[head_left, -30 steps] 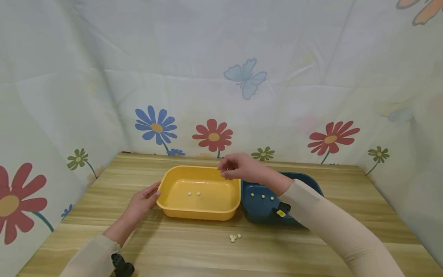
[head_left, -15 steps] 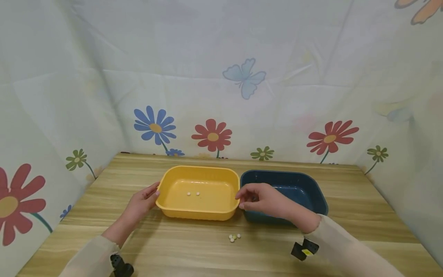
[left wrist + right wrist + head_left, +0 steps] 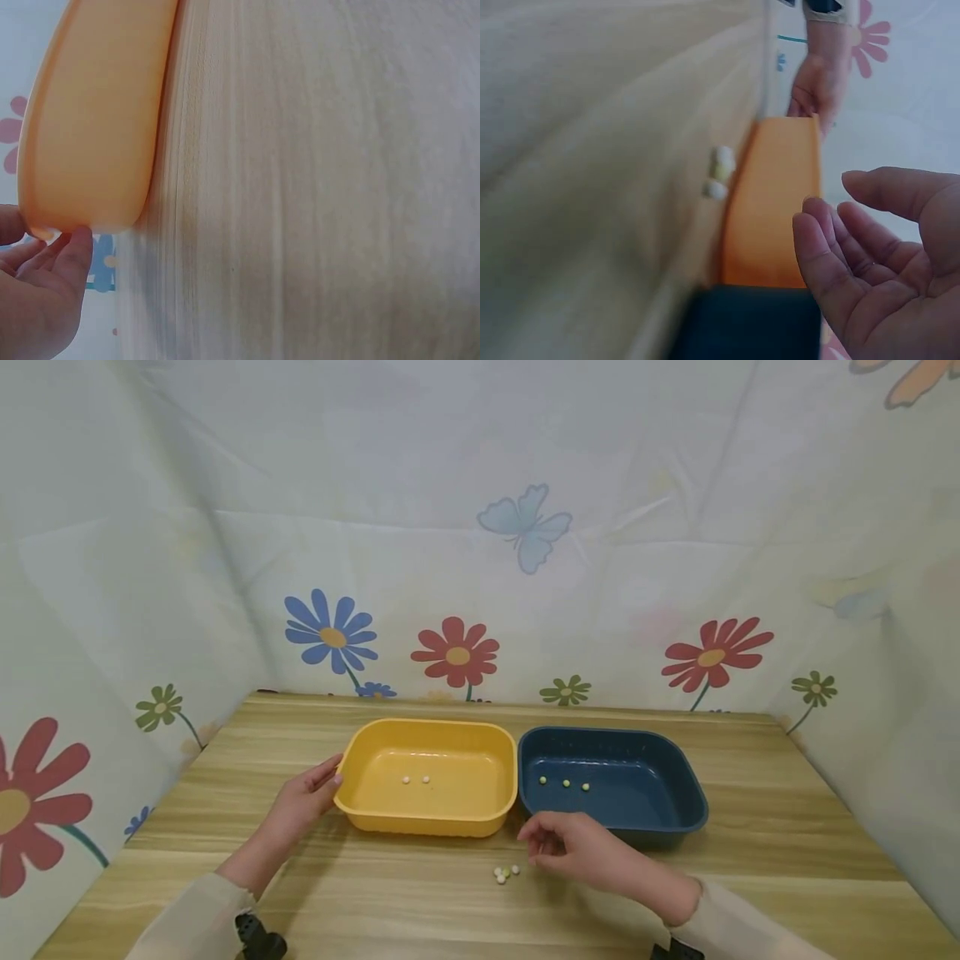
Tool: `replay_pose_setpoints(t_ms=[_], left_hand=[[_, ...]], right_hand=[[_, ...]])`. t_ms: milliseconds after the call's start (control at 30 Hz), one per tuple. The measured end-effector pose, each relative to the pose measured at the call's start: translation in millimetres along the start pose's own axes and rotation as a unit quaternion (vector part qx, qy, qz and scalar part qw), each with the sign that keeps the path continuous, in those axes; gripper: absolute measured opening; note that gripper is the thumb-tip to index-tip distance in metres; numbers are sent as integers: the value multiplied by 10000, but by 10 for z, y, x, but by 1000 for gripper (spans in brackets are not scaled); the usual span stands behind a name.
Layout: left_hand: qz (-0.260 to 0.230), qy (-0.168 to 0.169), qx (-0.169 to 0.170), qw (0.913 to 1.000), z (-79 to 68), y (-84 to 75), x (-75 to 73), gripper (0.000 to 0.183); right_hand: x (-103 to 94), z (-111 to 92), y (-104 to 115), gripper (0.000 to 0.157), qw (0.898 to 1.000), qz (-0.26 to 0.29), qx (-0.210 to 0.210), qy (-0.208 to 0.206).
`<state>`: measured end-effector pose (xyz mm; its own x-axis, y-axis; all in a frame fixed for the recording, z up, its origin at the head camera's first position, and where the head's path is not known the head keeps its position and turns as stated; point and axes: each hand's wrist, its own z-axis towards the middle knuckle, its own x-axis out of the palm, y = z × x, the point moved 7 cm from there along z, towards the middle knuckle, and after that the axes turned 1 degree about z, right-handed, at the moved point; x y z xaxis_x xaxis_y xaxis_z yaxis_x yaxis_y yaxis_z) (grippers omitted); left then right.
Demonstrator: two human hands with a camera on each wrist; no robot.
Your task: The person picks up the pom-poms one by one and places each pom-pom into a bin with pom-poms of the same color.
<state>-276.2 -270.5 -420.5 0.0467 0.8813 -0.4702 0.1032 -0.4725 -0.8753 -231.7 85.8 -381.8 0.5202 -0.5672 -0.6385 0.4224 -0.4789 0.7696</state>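
Note:
My left hand [image 3: 300, 802] holds the left end of the yellow plastic basin [image 3: 427, 827], its fingers and thumb at the rim [image 3: 37, 234]. Two small white beads [image 3: 416, 779] lie inside that basin. My right hand [image 3: 573, 852] hovers over the table in front of the dark blue basin [image 3: 645, 793], fingers loosely bent, nothing between them [image 3: 885, 262]. Three yellow-green beads [image 3: 566, 783] lie in the blue basin. Left of my right fingertips, a small cluster of white beads [image 3: 500, 878] with a yellow-green bead [image 3: 506, 872] among them sits on the table.
The two basins stand side by side on a wood-grain table [image 3: 390, 902]. Behind and at both sides hangs a pale cloth [image 3: 405, 552] printed with flowers and a butterfly.
My right hand has come from above the yellow basin's right end, past the blue basin, down towards the bead cluster. The left hand stays at the yellow basin. Bead counts look unchanged.

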Motion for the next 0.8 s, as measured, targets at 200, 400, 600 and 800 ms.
replay_pose_setpoints(t_ms=[200,400,600,800], left_hand=[[28,0,-25,10000,2,19,-4,55],[-26,19,13,10000,1,22,-8,56],[-46,52,7,10000,-6,21,-4,58],[-129,66,18,9999,-8,18,-7,58]], right_hand=[[122,11,-78,21,9999,64,-136,53],[234,44,-235,22,9994,172,233,210],[325,82,-349,18,9988,106,437,194],[349,130,-366,15,9993,-306,222,-45]])
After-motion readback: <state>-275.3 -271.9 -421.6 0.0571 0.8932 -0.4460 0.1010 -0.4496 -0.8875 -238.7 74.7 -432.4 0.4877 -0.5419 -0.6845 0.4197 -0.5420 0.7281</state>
